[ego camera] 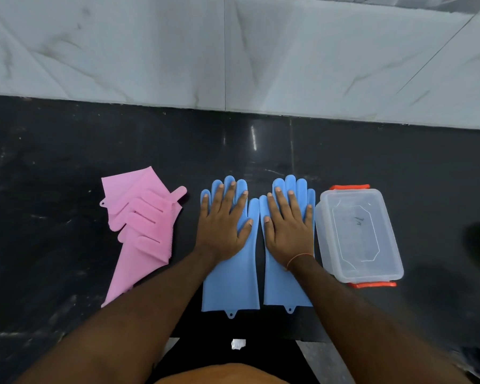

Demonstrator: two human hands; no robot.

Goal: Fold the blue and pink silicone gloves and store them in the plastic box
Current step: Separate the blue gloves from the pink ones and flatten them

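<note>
Two blue gloves laid flat side by side on the black counter (67,151), fingers toward the back edge, cuffs toward the front edge; left blue glove (230,284) and right blue glove (286,286) close together, a thin dark strip of counter between them, a small hanging tab at each cuff. Left hand (223,225) spread wide and pressed palm-down on the left blue glove, fingers fanned along the glove's fingers, holding nothing; right hand (287,228) likewise splayed flat on the right blue glove, gripping nothing, an orange thread (299,259) around its wrist. Pink gloves (142,231) toward the left end of the counter, just beside the left blue glove, stacked and tilted, bristled palm side showing, lower end partly hidden under the left forearm. Clear plastic box (358,236) toward the right end, just beside the right blue glove, open-topped and holding nothing, orange latches (349,187) at its far and near ends. Pale marble wall (233,51) along the back edge.
</note>
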